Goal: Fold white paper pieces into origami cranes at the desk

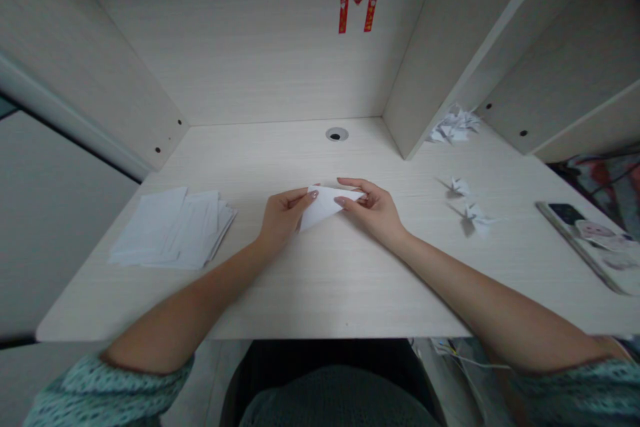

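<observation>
A folded piece of white paper (pixel 323 207), roughly triangular, is held up between my two hands over the middle of the desk. My left hand (pixel 286 213) pinches its left side, thumb on the near face and fingers behind. On the right, my right hand (pixel 373 205) grips the other end between thumb and fingers, with the index finger stretched out above the paper's upper edge. Part of the sheet is hidden by the fingers.
A stack of white paper sheets (pixel 170 230) lies on the left. Two folded paper cranes (pixel 475 215) stand at the right, and a pile of folded paper (pixel 455 125) sits behind the upright divider (pixel 440 67). A phone (pixel 590 240) lies at the far right.
</observation>
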Action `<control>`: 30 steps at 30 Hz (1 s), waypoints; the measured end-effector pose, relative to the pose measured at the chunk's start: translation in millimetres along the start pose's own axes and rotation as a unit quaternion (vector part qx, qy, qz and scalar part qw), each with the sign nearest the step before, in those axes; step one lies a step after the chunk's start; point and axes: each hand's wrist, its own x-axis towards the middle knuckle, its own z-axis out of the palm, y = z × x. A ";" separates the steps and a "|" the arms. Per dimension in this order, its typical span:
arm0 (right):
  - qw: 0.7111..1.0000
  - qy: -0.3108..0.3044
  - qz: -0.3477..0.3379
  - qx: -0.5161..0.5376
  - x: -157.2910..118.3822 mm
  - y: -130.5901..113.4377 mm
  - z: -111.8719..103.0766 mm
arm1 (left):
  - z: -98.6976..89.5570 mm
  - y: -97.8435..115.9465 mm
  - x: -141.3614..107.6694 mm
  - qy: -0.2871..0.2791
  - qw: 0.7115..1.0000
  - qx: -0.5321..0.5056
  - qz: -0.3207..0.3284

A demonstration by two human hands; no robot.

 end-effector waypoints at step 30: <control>0.993 0.028 0.062 0.092 3.5 1.5 -2.8 | -5.6 1.4 2.2 0.040 0.998 0.035 0.028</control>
